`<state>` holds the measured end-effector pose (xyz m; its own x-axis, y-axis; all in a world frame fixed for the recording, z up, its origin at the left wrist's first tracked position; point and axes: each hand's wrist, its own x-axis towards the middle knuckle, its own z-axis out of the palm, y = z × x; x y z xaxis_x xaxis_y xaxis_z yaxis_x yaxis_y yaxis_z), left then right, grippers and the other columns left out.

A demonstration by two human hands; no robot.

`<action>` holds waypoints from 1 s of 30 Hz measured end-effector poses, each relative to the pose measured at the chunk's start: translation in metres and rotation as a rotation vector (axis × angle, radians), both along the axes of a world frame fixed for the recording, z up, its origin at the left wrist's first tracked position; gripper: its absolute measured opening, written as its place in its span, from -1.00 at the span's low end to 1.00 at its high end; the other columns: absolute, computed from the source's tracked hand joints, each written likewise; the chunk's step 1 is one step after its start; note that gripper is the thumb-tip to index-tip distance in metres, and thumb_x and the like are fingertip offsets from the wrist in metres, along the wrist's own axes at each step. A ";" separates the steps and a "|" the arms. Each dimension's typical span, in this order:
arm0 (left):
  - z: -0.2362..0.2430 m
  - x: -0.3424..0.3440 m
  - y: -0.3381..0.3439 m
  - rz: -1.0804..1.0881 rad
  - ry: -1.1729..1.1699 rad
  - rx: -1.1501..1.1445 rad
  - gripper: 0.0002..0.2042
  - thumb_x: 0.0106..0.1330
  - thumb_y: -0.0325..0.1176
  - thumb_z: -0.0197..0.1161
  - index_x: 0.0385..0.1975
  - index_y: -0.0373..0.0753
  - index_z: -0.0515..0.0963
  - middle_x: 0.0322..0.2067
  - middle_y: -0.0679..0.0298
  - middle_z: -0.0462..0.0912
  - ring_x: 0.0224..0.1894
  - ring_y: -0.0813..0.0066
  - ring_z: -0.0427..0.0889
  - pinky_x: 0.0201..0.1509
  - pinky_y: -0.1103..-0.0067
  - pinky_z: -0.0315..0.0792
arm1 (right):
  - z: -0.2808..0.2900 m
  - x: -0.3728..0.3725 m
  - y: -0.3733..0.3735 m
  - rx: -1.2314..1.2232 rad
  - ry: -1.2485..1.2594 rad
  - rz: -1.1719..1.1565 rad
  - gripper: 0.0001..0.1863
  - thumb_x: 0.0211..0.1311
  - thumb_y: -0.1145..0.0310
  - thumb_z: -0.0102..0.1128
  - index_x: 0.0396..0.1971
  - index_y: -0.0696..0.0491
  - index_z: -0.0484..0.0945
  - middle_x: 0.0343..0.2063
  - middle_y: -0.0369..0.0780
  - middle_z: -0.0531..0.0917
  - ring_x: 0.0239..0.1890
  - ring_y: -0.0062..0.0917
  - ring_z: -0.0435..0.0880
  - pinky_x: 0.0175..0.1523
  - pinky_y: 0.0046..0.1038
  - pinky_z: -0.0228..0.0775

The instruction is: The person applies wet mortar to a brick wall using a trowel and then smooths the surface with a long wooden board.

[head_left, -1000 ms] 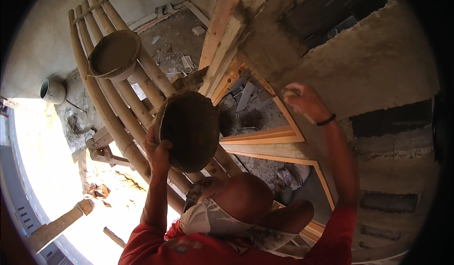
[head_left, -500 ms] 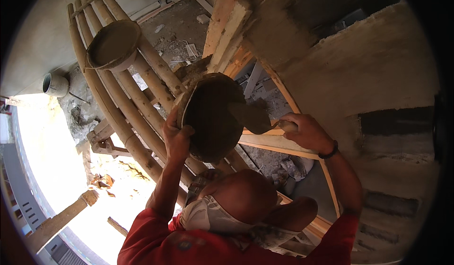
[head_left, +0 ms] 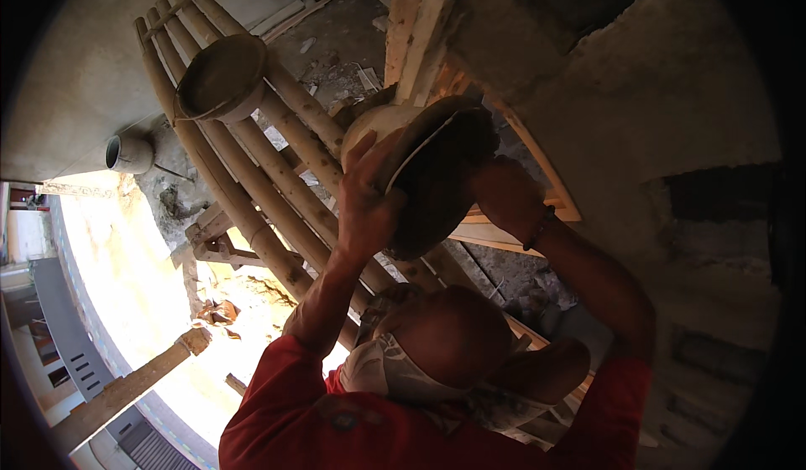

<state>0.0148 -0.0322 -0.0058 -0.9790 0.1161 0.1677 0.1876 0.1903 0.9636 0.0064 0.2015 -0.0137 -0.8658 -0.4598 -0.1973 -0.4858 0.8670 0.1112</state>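
My left hand (head_left: 368, 197) grips a mud-caked bucket (head_left: 383, 120), tilted with its dark opening toward my right side. My right hand (head_left: 508, 191) is closed at that opening, its fingertips and whatever they hold hidden in shadow. Both arms run down to red sleeves. Between them, low in the view, is a head (head_left: 449, 336) with pale patterned cloth around it. Just beyond the bucket, bamboo poles (head_left: 210, 168) lie side by side, carrying a wide basin of grey mix (head_left: 214, 80).
A wooden window frame (head_left: 537, 164) and rough plastered wall (head_left: 638, 117) are at right. A grey pail (head_left: 128, 154) lies on rubble-strewn ground at left, near a bright sunlit opening. A rough beam (head_left: 126, 386) crosses the lower left.
The bucket moved up and right, tilting to show its outside. My right hand came in from the wall side with a trowel, which has now disappeared from sight at the bucket.
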 end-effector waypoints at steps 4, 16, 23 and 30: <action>-0.002 -0.002 0.000 -0.036 -0.070 0.063 -0.31 -0.16 -0.58 0.10 0.18 -0.18 0.46 0.13 0.00 0.48 0.39 -0.01 0.16 0.42 0.27 0.13 | -0.021 0.018 0.020 -0.460 -0.138 -0.082 -0.66 0.06 0.36 0.26 -0.12 0.08 0.54 -0.29 -0.06 0.63 -0.14 -0.12 0.62 -0.04 -0.16 0.49; -0.022 -0.004 -0.017 0.108 -0.187 0.478 -0.38 -0.15 -0.64 0.09 0.10 -0.42 0.44 -0.13 0.19 0.64 -0.11 0.47 0.62 0.02 0.57 0.50 | -0.042 0.048 0.015 -0.861 -0.154 -0.226 -0.49 0.04 0.40 0.33 0.07 0.05 0.49 -0.09 -0.06 0.65 -0.05 -0.19 0.65 0.02 -0.27 0.50; -0.042 0.004 -0.040 0.214 -0.195 0.620 -0.41 -0.16 -0.59 0.06 0.06 -0.43 0.48 -0.15 0.21 0.64 -0.12 0.53 0.60 -0.02 0.61 0.50 | -0.024 0.031 0.020 -0.761 -0.174 -0.265 -0.50 0.08 0.37 0.32 0.09 0.05 0.49 -0.10 -0.07 0.65 -0.07 -0.20 0.66 0.03 -0.28 0.50; -0.060 0.022 -0.076 0.372 -0.214 0.526 -0.45 -0.15 -0.60 0.03 0.01 -0.39 0.50 -0.18 0.25 0.64 -0.16 0.54 0.60 0.01 0.60 0.48 | 0.037 0.006 0.017 -0.733 -0.047 -0.195 -0.56 0.07 0.33 0.34 -0.02 0.12 0.50 -0.26 -0.10 0.69 -0.20 -0.26 0.70 -0.07 -0.32 0.51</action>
<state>0.0366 -0.1080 -0.0659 -0.9558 -0.2791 -0.0927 -0.0052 -0.2991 0.9542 0.0120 0.2189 0.0233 -0.9432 -0.3264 0.0614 -0.3059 0.7817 -0.5434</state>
